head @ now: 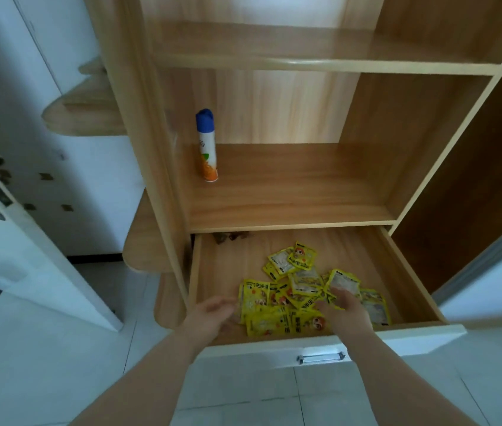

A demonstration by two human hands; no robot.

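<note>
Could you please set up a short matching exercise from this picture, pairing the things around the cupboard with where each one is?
Column 1
1. spray can
2. yellow packets
3. metal handle
4. right hand

Column 2
a. on the white front of the drawer
b. standing upright at the left of the shelf
c. on top of the heap of packets
d. heaped inside the open drawer

Pairs: 1-b, 2-d, 3-a, 4-c

Print on yellow packets point(274, 321) too blurred to read, spray can point(207, 149) label illegible
</note>
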